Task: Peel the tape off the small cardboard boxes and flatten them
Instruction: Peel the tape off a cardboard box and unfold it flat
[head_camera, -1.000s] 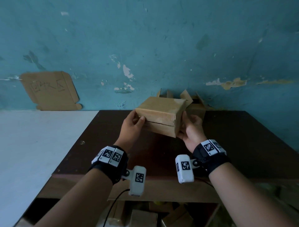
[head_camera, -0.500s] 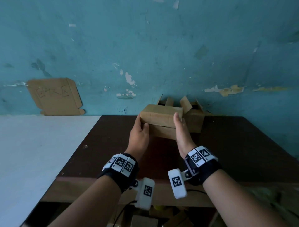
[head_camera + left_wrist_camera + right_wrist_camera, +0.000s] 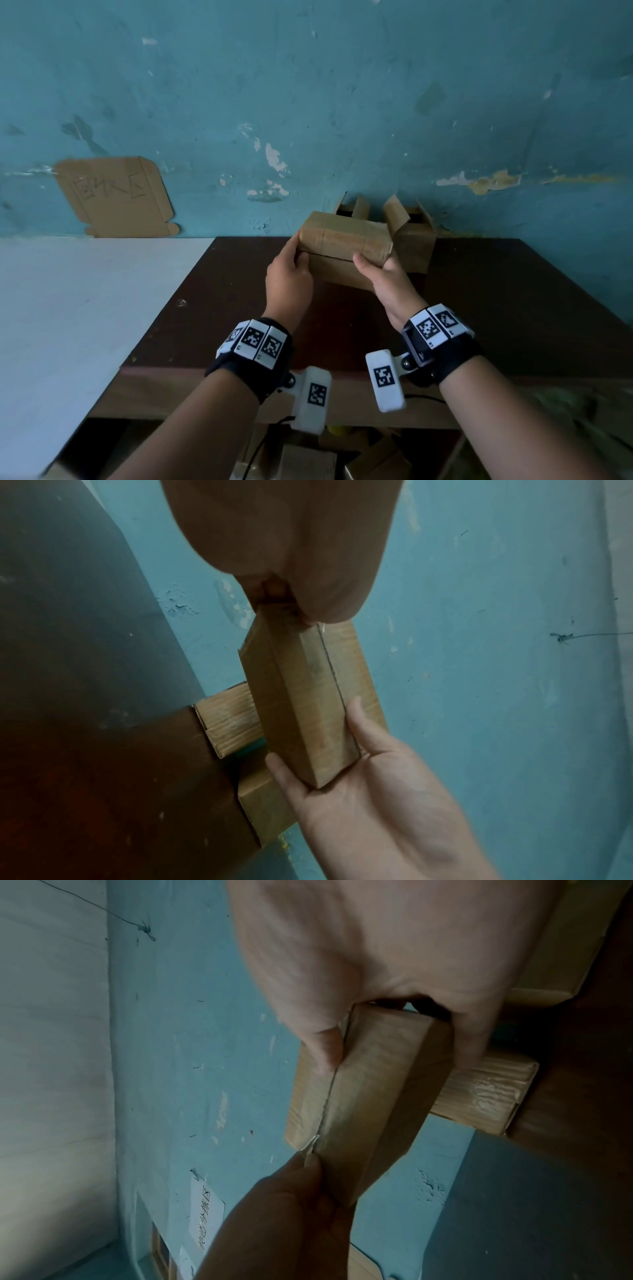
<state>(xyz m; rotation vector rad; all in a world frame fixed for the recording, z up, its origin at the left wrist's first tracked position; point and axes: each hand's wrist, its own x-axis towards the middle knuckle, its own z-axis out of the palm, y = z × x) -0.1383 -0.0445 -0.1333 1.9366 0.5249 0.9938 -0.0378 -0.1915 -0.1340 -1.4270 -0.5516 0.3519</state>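
At far left, a flattened cardboard sheet (image 3: pixel 114 197) leans against the teal wall (image 3: pixel 342 85), well apart from the work. The left hand (image 3: pixel 288 281) holds the left end of the sealed cardboard box (image 3: pixel 344 241), which is raised above the dark table (image 3: pixel 531 308) between both hands; its long axis runs left to right across the body. In the right wrist view the left thumb and forefinger are closed narrowly at the box's end, where a small lifted tape tab (image 3: pixel 312 1141) stands off the seam (whether the pinch is on the tab itself or on the box corner cannot be told). The clear tape (image 3: pixel 313 685) runs lengthwise along the box, beside the flap seam, so the strip leads away from the left fingers toward the right hand (image 3: pixel 390 286). The right hand cups the right end, thumb laid on the near face and fingers under the far side, holding firmly. Judgement: the peel starts at the left hand, which is nearer the free end, and should be drawn rightward along the long axis while the right hand braces. Behind and just right of the held box, an open cardboard box (image 3: pixel 412 246) stands on the table against the wall
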